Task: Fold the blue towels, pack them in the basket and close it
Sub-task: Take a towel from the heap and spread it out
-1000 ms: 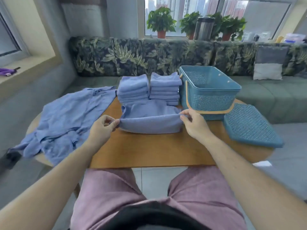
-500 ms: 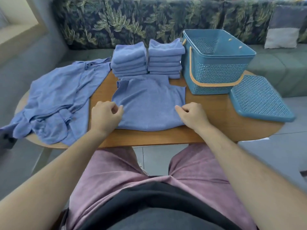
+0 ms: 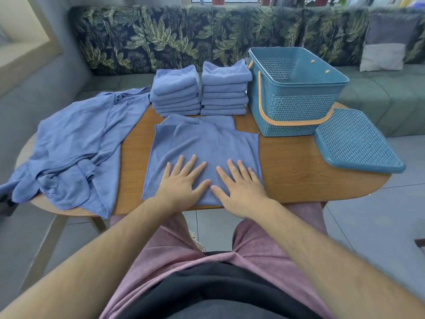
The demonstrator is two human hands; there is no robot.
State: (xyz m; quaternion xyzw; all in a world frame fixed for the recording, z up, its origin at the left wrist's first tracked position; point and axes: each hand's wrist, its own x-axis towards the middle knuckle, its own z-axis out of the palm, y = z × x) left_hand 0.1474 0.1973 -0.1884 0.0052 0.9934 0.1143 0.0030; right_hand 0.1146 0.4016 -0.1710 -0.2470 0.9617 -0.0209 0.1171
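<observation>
A blue towel point(image 3: 202, 143) lies folded over once on the wooden table point(image 3: 296, 176), right in front of me. My left hand point(image 3: 184, 180) and my right hand point(image 3: 241, 185) rest flat on its near half, side by side, fingers spread, holding nothing. Behind it stand two stacks of folded blue towels point(image 3: 176, 93) point(image 3: 225, 88). To their right is the open teal basket point(image 3: 294, 104) with an orange handle, nothing visible inside. Its teal lid point(image 3: 354, 141) lies flat on the table's right end.
A heap of unfolded blue towels point(image 3: 71, 143) covers the table's left end and hangs over the edge. A leaf-patterned sofa point(image 3: 184, 35) with a grey cushion point(image 3: 388, 42) runs behind the table. My knees are under the table's near edge.
The towel held up by its two near corners has been laid down on the table. Both hands let go of the corners and now press flat on it.
</observation>
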